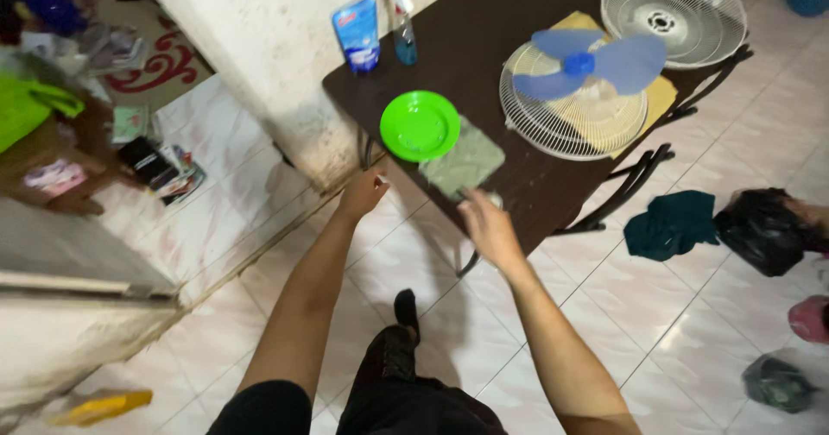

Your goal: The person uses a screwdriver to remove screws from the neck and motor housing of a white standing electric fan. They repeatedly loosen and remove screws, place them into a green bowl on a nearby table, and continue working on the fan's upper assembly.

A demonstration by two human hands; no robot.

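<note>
My right hand [488, 226] is at the near edge of the dark table [484, 47], fingertips touching or just about touching the near corner of the grey-green cloth [464, 160]; fingers look loosely together, reaching fwd, not clamped on anything that I can see, and there's a small pale thing by my fingertips that I can't make out. The cloth lies straight ahead of those fingers, flat on the table, its long axis running diagonally from near-left to far-right, w/ its far-left corner tucked under or against the green plate [420, 125]. My left hand [362, 193] is at the table's near-left corner, fingers curled loosely, nothing held; it's just short of the plate but a bit further from the cloth than the right, so right is nearer. Beyond the cloth to the right: a white fan grille [553, 120] w/ the blue fan blade [587, 64] lying on it, well apart from both hands.
</note>
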